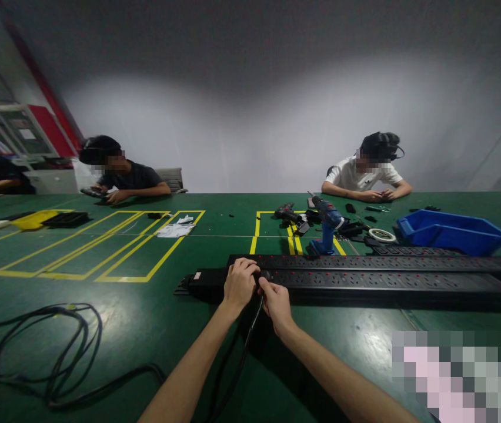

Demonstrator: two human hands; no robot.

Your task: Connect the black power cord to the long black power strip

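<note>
A long black power strip point(356, 283) with rows of sockets and small red marks lies on the green table in front of me. My left hand point(240, 283) is closed over the near strip toward its left end, fingers curled on its top. Right beside it, my right hand point(276, 299) pinches a black plug point(266, 274) at the strip's socket face; whether its pins are in a socket is hidden. From that plug a black power cord point(253, 329) hangs down between my forearms. A second black power strip point(409, 264) lies parallel just behind.
Loops of black cable point(52, 352) lie at the left. Behind the strips are a blue cordless drill point(327, 220), a second drill point(289, 214), a tape roll point(381, 235) and a blue bin point(453, 231). White papers point(177, 228) lie by yellow tape lines. Two people sit across the table.
</note>
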